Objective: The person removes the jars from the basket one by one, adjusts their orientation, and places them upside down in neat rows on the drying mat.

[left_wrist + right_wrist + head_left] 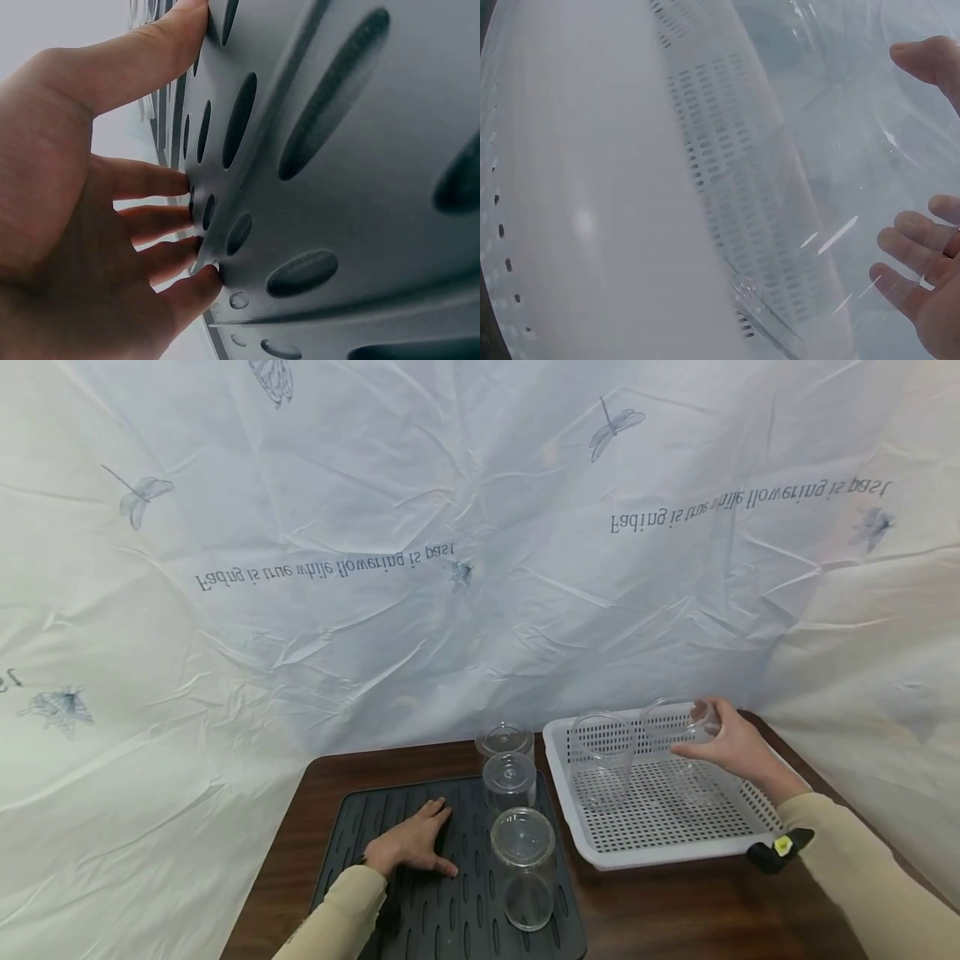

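Observation:
My left hand (411, 843) rests on a dark grey ribbed drying mat (465, 835), its fingers spread and the fingertips touching the slotted surface in the left wrist view. Over at the right, my right hand (738, 747) holds a clear plastic cup (663, 727) near its top, thumb on one side and fingers on the other. That cup is in the white perforated basket (675, 857). Beside it in the basket stands another clear cup (602, 756). Through clear plastic, the right wrist view shows the basket's holes (712, 112).
Along the mat's right side stand three clear cups, bottoms up: a near one (525, 868), a middle one (510, 781) and a far one (506, 739). The brown wooden table (277, 860) backs onto a wrinkled white printed sheet (360, 635).

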{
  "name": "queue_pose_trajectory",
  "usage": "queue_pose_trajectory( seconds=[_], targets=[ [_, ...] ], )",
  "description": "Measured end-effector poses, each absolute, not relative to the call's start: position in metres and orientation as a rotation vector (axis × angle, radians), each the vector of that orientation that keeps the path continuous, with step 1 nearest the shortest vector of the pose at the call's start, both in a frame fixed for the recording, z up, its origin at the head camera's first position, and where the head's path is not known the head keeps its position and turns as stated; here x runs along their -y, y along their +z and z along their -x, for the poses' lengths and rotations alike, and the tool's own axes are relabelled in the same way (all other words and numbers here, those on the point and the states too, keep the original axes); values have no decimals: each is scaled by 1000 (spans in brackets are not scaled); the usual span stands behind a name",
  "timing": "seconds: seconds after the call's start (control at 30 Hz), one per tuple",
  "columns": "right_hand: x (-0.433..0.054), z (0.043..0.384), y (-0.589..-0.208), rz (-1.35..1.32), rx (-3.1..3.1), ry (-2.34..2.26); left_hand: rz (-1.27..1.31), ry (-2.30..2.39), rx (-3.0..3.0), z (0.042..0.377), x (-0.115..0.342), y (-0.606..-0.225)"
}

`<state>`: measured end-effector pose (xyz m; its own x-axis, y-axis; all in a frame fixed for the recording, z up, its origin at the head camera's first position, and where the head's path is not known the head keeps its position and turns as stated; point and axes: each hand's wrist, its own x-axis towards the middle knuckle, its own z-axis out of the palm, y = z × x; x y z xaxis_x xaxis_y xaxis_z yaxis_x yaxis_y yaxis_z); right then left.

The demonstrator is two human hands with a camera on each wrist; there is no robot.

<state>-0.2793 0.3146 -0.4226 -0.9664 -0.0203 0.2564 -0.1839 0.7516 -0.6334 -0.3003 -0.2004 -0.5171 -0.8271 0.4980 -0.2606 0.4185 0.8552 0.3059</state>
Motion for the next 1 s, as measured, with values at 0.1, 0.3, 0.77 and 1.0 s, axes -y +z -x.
queue_pose_trajectory(
  seconds=[0.1,0.3,0.77,1.0],
  targets=[
    [-314,280,-419,-191,2686,980,-680,341,-2694,300,200,-517],
    [-309,276,-405,-251,2640,947,-670,344,-2682,301,199,-517],
    [-301,270,-375,-346,2563,932,-684,352,-2684,301,201,-519],
    [-288,269,-362,-389,2547,920,-693,403,-2683,300,204,-517]
  ],
)
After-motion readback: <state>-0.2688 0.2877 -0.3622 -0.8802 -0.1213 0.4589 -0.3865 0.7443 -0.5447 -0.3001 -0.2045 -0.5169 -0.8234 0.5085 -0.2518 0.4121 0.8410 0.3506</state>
